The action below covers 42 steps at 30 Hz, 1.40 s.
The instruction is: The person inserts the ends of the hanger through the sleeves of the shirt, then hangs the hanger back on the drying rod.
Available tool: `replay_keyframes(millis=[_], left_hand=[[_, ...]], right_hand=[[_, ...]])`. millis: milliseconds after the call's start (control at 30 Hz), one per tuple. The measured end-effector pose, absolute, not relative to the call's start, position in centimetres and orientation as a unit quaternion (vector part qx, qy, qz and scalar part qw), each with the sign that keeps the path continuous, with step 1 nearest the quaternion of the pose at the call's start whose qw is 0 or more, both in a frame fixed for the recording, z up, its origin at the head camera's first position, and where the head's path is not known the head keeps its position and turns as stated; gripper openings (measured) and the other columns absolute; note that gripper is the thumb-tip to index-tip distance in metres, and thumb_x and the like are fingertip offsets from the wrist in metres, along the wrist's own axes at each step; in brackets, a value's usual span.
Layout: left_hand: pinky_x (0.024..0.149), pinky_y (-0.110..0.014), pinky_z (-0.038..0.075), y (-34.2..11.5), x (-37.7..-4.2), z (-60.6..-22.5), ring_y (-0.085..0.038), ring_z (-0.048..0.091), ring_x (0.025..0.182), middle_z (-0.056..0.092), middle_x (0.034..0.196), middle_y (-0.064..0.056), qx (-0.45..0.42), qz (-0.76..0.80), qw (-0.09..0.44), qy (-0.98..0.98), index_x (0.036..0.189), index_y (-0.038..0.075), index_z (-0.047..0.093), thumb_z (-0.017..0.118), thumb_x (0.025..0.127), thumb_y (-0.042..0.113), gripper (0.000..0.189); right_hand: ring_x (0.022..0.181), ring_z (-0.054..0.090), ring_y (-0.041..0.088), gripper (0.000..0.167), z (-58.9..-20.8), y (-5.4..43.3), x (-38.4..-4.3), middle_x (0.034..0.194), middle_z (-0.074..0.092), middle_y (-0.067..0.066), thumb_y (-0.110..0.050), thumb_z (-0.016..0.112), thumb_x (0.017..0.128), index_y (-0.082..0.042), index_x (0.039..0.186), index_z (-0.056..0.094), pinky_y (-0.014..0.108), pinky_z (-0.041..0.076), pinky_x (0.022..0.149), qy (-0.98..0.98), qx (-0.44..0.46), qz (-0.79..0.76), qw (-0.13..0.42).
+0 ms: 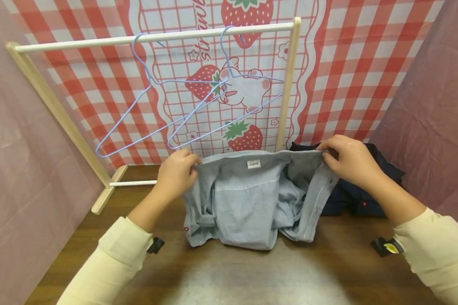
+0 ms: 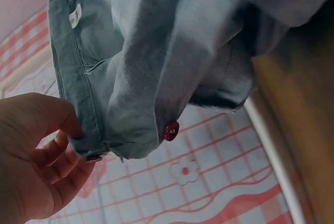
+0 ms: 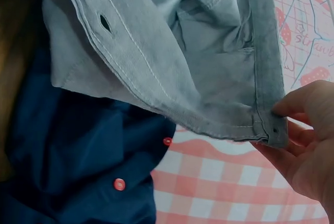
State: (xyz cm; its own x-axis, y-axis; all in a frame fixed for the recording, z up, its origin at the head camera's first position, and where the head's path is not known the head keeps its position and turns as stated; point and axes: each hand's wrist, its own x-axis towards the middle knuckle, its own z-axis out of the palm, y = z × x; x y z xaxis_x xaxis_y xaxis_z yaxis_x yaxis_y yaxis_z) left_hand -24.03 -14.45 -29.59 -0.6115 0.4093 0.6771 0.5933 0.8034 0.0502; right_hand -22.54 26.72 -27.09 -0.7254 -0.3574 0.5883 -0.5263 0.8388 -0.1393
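Observation:
A small grey-blue shirt (image 1: pixel 246 212) with red buttons hangs spread between my two hands, its inside facing me and a white label (image 1: pixel 253 164) at the neck. My left hand (image 1: pixel 177 173) pinches the left end of its neckband. At the other end, my right hand (image 1: pixel 349 161) pinches the band's corner between thumb and fingers. The left wrist view shows a red button (image 2: pixel 171 131) close to the pinched end. A buttonhole (image 3: pixel 105 23) runs along the front edge in the right wrist view. The shirt's lower part bunches in folds over the table.
Behind the shirt stands a wooden rack (image 1: pixel 291 84) with a white rail (image 1: pixel 99 41). Two blue wire hangers, one left (image 1: pixel 116 127) and one right (image 1: pixel 198 108), hang from it. Dark navy clothing (image 1: pixel 381 169) with red buttons lies at the right on the brown table (image 1: pixel 252 279).

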Motion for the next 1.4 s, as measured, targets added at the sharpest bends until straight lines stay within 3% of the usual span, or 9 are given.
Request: replay_keyframes(millis=[333,533,1200,1400], left_hand=[[0.057,-0.033,0.046,-14.2,-24.3,-33.1,-0.017,0.052,0.064,0.056,0.073,0.0,-0.288,-0.159,0.206,-0.922,0.088,0.007,0.073,0.064,0.064,-0.005,0.028],[0.059,-0.03,0.044,-14.5,-24.9,-34.7,-0.014,0.052,0.065,0.059,0.073,-0.001,-0.293,-0.223,0.164,-0.915,0.083,0.006,0.072,0.065,0.064,-0.006,0.023],[0.066,-0.033,0.052,-15.7,-23.3,-32.7,-0.017,0.063,0.074,0.065,0.084,-0.008,-0.295,-0.267,0.157,-0.904,0.094,0.004,0.072,0.068,0.072,-0.004,0.024],[0.07,-0.034,0.055,-16.6,-22.0,-31.5,-0.018,0.064,0.078,0.065,0.088,-0.006,-0.292,-0.289,0.187,-0.892,0.095,0.003,0.071,0.07,0.076,-0.002,0.02]], right_hand=[[0.072,0.052,0.019,0.015,-28.6,27.0,-22.4,0.087,0.064,0.009,0.003,0.066,0.083,-0.002,0.096,0.071,0.04,0.045,0.063,-0.922,0.249,0.168,0.246],[0.073,0.058,0.019,0.013,-28.7,27.0,-22.4,0.088,0.067,0.008,0.002,0.069,0.082,-0.003,0.094,0.072,0.041,0.048,0.065,-0.915,0.254,0.183,0.253],[0.076,0.062,0.017,0.016,-27.1,26.6,-22.2,0.088,0.071,0.006,-0.001,0.075,0.08,-0.005,0.095,0.073,0.042,0.051,0.065,-0.913,0.269,0.179,0.248],[0.076,0.063,0.019,0.016,-26.6,26.5,-22.1,0.088,0.071,0.007,0.001,0.075,0.079,-0.004,0.094,0.073,0.044,0.053,0.067,-0.91,0.282,0.179,0.248]])
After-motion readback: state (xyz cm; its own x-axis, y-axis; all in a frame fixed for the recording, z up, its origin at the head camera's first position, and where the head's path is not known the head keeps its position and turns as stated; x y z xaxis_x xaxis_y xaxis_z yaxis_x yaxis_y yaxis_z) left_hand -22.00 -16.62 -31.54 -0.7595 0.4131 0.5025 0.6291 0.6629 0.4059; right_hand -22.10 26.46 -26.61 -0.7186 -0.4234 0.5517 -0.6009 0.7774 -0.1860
